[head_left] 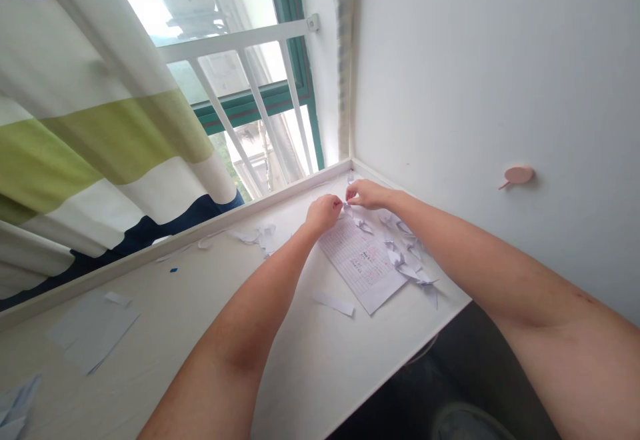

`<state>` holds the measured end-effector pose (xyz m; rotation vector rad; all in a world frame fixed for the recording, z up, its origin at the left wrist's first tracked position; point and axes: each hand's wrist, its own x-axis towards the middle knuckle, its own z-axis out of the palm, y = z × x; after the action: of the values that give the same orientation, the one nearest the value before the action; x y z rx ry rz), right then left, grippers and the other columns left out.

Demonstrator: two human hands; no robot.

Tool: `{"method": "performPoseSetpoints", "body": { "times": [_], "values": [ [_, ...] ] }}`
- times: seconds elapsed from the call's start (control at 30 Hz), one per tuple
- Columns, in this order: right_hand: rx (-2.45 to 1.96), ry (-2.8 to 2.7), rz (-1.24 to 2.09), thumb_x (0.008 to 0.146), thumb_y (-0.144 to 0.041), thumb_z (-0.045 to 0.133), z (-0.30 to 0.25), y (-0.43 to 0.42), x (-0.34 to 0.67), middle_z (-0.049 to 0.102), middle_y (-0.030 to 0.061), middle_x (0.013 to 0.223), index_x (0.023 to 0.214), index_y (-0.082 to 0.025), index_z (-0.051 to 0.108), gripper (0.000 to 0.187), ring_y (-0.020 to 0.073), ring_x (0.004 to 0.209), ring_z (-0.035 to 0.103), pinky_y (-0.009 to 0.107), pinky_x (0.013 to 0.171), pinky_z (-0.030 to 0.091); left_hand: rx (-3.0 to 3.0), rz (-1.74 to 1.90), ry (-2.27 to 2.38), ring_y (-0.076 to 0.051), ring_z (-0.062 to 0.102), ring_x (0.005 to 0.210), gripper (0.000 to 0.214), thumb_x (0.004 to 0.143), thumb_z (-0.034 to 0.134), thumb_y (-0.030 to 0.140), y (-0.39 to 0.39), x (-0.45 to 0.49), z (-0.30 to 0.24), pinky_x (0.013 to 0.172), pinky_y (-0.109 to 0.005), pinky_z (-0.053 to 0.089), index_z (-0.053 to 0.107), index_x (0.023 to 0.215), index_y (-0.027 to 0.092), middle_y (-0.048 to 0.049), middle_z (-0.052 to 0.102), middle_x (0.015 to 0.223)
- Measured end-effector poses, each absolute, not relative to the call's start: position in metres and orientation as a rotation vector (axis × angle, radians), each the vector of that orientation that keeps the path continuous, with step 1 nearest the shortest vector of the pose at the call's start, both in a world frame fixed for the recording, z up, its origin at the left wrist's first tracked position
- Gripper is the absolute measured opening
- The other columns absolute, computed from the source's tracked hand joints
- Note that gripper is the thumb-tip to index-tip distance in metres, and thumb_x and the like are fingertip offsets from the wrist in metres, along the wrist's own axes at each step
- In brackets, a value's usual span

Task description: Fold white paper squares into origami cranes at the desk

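Note:
My left hand and my right hand meet at the far corner of a white desk, fingers pinched together on a small folded piece of white paper between them. Just below the hands lies a printed sheet with red marks. To its right, several small folded paper figures lie along the wall side.
A striped curtain hangs at the left before a barred window. Paper scraps and flat sheets lie scattered on the desk. A pink hook sticks to the right wall. The desk's front edge drops to a dark floor.

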<state>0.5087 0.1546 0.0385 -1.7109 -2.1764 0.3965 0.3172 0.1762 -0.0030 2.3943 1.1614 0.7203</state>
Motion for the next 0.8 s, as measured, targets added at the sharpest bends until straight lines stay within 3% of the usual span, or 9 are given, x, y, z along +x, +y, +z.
{"method": "performPoseSetpoints", "body": {
  "times": [0.13, 0.3, 0.53, 0.67, 0.8],
  "values": [
    [-1.752, -2.178, 0.342, 0.084, -0.013, 0.078, 0.042, 0.148, 0.510, 0.084, 0.0092, 0.108, 0.102, -0.020, 0.084, 0.020, 0.0265, 0.103, 0.077, 0.035, 0.096, 0.059, 2.379, 0.739, 1.154, -0.031, 0.071, 0.101, 0.010, 0.094, 0.069, 0.022, 0.175, 0.316, 0.001, 0.102, -0.047, 0.051, 0.079, 0.094, 0.023, -0.0103, 0.079, 0.101],
    [-1.776, -2.151, 0.204, 0.091, -0.014, 0.070, 0.070, 0.127, 0.502, 0.076, 0.0170, 0.133, 0.128, -0.015, 0.075, 0.037, 0.0350, 0.129, 0.068, 0.051, 0.115, 0.050, 2.311, 0.860, 1.176, -0.030, 0.072, 0.104, 0.021, 0.092, 0.067, 0.017, 0.167, 0.280, 0.022, 0.103, -0.048, 0.052, 0.078, 0.108, 0.022, -0.0101, 0.080, 0.106],
    [-1.401, -2.274, 0.223, 0.092, -0.016, 0.069, 0.094, 0.101, 0.400, 0.080, 0.0113, 0.122, 0.123, -0.021, 0.076, 0.032, 0.0325, 0.120, 0.071, 0.054, 0.111, 0.054, 2.117, 1.161, 1.434, -0.027, 0.074, 0.104, 0.023, 0.090, 0.066, 0.020, 0.122, 0.125, 0.044, 0.103, -0.044, 0.055, 0.077, 0.110, 0.020, -0.0091, 0.081, 0.106],
    [-1.161, -2.455, 0.325, 0.094, -0.020, 0.070, 0.094, 0.083, 0.280, 0.080, 0.0099, 0.121, 0.116, -0.025, 0.079, 0.025, 0.0329, 0.117, 0.072, 0.054, 0.107, 0.056, 1.988, 1.288, 1.712, -0.026, 0.076, 0.104, 0.021, 0.091, 0.064, 0.021, 0.057, 0.001, 0.038, 0.101, -0.041, 0.057, 0.078, 0.107, 0.020, -0.0108, 0.082, 0.108],
    [-0.870, -2.702, 0.372, 0.098, -0.019, 0.067, 0.092, 0.044, 0.139, 0.079, 0.0123, 0.130, 0.122, -0.021, 0.078, 0.026, 0.0338, 0.125, 0.071, 0.052, 0.112, 0.053, 1.857, 1.322, 2.053, -0.029, 0.075, 0.108, 0.024, 0.093, 0.059, 0.024, -0.027, -0.116, 0.029, 0.103, -0.046, 0.056, 0.077, 0.108, 0.019, -0.0140, 0.081, 0.111]
  ]
}}
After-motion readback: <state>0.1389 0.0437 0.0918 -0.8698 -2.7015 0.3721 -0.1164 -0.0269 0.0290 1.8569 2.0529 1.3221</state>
